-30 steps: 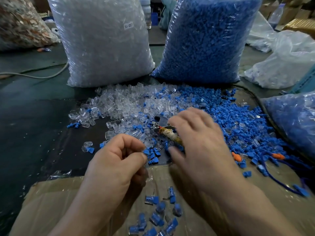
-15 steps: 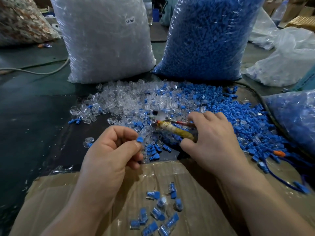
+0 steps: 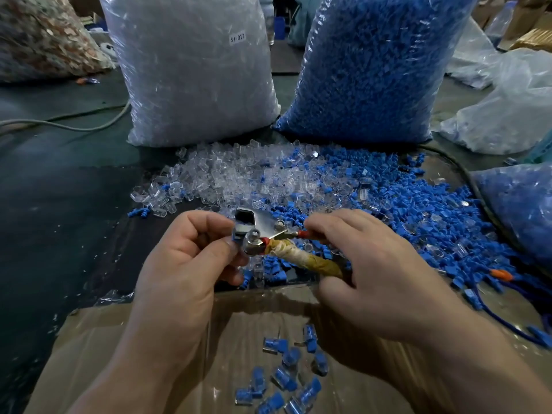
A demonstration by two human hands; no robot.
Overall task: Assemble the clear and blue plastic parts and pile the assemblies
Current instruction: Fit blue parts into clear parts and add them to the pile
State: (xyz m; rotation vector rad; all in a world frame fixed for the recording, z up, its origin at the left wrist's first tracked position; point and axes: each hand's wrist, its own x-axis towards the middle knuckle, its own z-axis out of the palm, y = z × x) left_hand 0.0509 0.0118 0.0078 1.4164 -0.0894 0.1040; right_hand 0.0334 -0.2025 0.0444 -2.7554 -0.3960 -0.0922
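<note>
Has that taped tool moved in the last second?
Yes. The taped tool, held by the right hand, has shifted left against the clear bag, meeting the blue part in the left hand.

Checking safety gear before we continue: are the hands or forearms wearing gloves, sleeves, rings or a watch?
No. The left hand and right hand are bare, without gloves or rings. Both forearms are bare to the picture's edge: no sleeve, watch or wristband shows.
</note>
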